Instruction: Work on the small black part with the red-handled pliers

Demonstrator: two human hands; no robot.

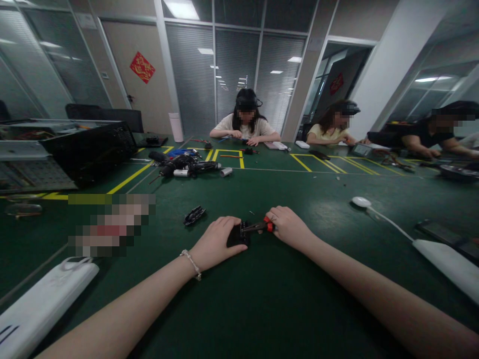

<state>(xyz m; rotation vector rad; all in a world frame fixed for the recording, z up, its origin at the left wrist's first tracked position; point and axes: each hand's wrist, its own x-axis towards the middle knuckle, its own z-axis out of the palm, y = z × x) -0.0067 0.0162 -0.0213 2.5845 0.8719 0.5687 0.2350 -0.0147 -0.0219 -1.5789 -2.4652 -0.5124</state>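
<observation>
Pressing down on a small black part point(238, 235) on the green table point(262, 299), left hand point(217, 244) closed over it, covering most of its shape. Gripping red-handled pliers point(258, 227), right hand point(288, 227) wrapped around handles; long axis level, tips pointing left into the part, jaw detail too small to discern.

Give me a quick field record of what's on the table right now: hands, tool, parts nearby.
left hand: pressed on a small black part, palm down
right hand: grips red-handled pliers
pliers tip: at the black part's top edge
nearby part: loose black piece, left of the hands, untouched
surface: green table
right side: white cable
others: three people seated at the far side
</observation>
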